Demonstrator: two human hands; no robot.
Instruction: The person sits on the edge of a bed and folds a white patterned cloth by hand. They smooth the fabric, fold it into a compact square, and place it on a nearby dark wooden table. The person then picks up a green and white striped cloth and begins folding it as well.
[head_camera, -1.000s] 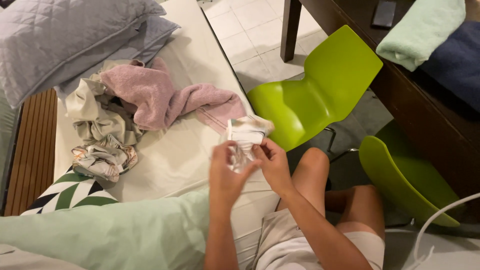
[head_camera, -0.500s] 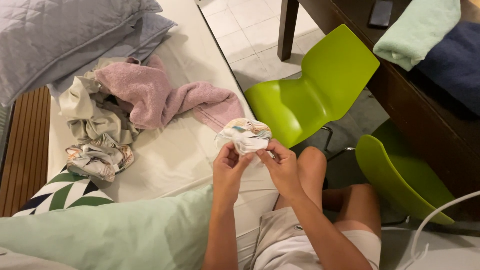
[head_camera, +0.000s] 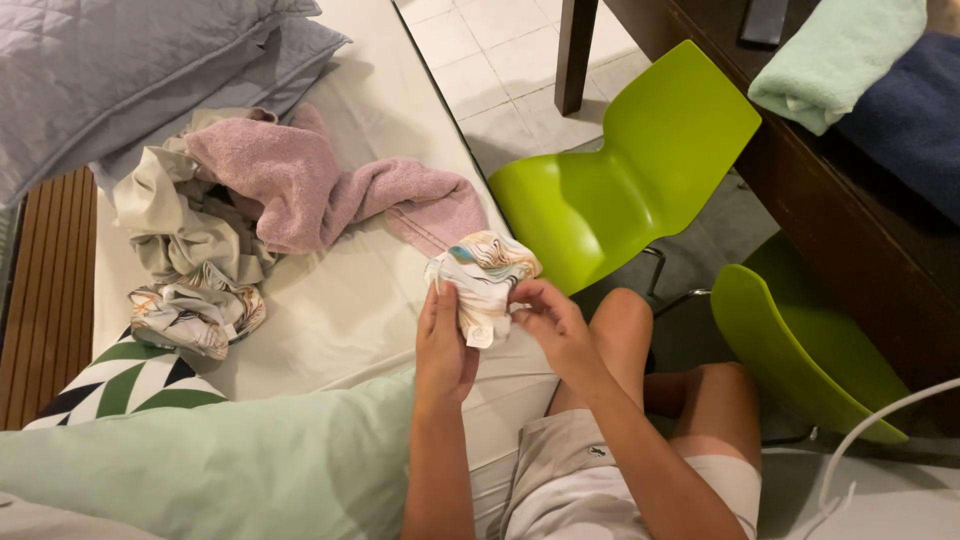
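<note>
Small patterned cloth (head_camera: 487, 280) hangs upright btw both hands: left hand (head_camera: 445, 345) fingers pinch its left edge, right hand (head_camera: 550, 320) fingers pinch lower right, above the bed (head_camera: 340, 320).

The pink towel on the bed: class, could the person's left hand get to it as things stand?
Probably yes. The pink towel lies uncovered just beyond the left hand with bare sheet between, but that hand first has to let go of the patterned cloth.
</note>
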